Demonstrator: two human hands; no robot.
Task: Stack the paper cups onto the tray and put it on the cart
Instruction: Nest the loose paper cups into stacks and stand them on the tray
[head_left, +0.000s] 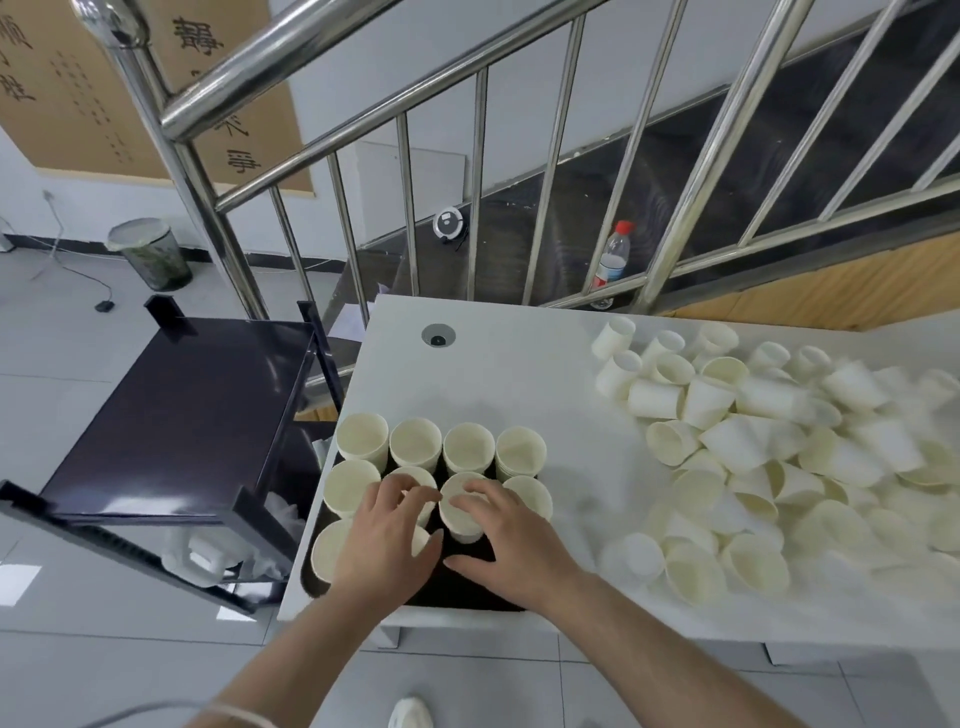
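Paper cups (415, 441) stand mouth up in rows on a dark tray (467, 590) at the near left corner of the white table (519, 364). Closest to the person, both hands are over the tray. The left hand (387, 540) lies flat on top of the cups at the tray's 7 o'clock side, with its fingers spread and fairly straight; it covers some cups but does not grip any. The right hand (511, 540) sits just beside it toward 3 o'clock, its fingers bent over the rim of one cup (462, 512) in the middle row and its thumb stretched out low over the bare tray; I cannot tell if it truly grips that cup. The two hands almost touch. Going farther, four cups fill the tray's back row at 12 o'clock. From 2 to 4 o'clock on the table lies a big loose pile of cups (753, 441), many tipped on their sides, well apart from the tray. At 9 o'clock, just beside the table, stands the dark cart (182, 415) with its flat top shelf. A small round hole (438, 335) is in the table near its far edge. Beyond the table at 12 o'clock a shiny metal railing (467, 156) rises, with a plastic bottle (613, 257) with a red cap behind its bars. Far off at 10 o'clock a bin (150, 254) stands on the floor.
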